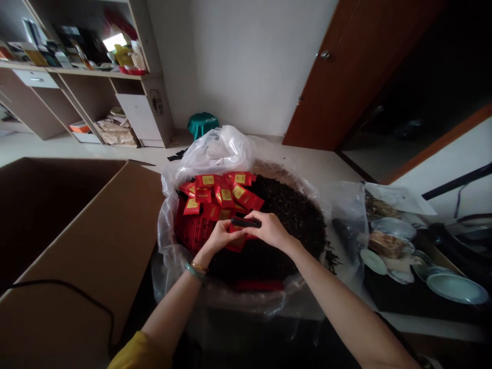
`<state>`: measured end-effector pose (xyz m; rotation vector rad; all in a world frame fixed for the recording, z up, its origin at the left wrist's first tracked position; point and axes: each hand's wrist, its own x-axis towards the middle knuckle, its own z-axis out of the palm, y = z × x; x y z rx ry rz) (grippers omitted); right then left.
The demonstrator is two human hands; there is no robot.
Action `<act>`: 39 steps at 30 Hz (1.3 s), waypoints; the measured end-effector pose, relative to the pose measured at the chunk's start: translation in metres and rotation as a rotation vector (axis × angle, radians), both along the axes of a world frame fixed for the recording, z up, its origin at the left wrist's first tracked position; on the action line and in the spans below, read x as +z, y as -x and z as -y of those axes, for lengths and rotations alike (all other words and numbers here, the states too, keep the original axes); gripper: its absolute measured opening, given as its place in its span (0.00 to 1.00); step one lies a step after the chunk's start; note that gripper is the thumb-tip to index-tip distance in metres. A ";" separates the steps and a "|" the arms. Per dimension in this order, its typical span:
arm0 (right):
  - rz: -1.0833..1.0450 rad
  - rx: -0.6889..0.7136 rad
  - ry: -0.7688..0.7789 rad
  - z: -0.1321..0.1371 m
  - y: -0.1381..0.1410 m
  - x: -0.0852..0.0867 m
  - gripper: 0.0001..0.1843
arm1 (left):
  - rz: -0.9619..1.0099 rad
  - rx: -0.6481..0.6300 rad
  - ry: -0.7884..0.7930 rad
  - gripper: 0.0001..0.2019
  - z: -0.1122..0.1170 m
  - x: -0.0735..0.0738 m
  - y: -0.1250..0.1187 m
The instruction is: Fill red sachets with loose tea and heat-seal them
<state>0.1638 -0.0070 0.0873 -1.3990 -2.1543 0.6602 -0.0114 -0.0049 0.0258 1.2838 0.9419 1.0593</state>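
Note:
Over a round container lined with clear plastic (166,225), both my hands meet and are closed. My right hand (271,231) grips a small black bar-shaped tool (246,223), whose exact kind I cannot make out. My left hand (220,237) pinches at its left end, where a red packet seems to be held; fingers hide part of it. Just beyond lie several shiny red packets (225,196) with yellow labels, heaped at the container's left. Dark loose tea leaves (294,205) fill the right side. A red strip (259,285) lies at the near rim.
An open cardboard box (115,215) stands at the left, with a black cable (73,287) across it. To the right are a clear lidded tub (388,238) and a pale dish (457,287). Shelves (142,102) and a brown door (338,66) stand behind.

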 end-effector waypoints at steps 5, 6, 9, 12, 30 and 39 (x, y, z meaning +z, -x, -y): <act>0.010 -0.002 0.041 -0.001 0.001 0.005 0.21 | -0.027 -0.034 -0.018 0.21 0.001 0.000 -0.001; 0.023 -0.003 0.046 -0.001 0.001 0.006 0.21 | -0.033 -0.054 -0.013 0.21 0.001 -0.001 -0.001; 0.066 -0.008 0.029 -0.001 0.003 0.007 0.14 | -0.060 -0.072 0.007 0.20 0.001 -0.004 -0.002; 0.062 -0.024 -0.007 -0.001 0.004 0.004 0.12 | -0.077 -0.049 0.007 0.20 0.000 -0.008 -0.002; 0.190 0.231 0.297 -0.001 -0.033 0.002 0.23 | 0.220 0.513 0.031 0.15 -0.013 -0.013 0.005; 0.224 0.110 0.229 -0.001 -0.018 -0.026 0.15 | 0.264 0.407 0.078 0.19 -0.010 -0.016 0.004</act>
